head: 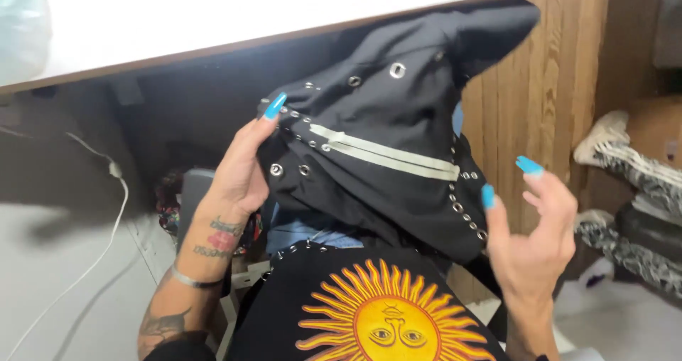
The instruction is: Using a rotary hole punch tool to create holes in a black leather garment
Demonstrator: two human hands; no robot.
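Left hand [238, 173], fingers extended, presses flat against the left edge of a black garment [383, 133] raised between the two hands; whether it pinches the cloth cannot be told. Right hand [533, 226], open with fingers loosely curled, holds nothing and stands just beside the garment's lower right edge. Metal eyelets [397, 69] and two pale stripes [383, 151] mark the cloth. Below the hands lies a black fabric bearing a sun print [391, 322]. A white cable [114, 212] hangs left of the left hand; shoes [625, 155] lie right of the right hand.
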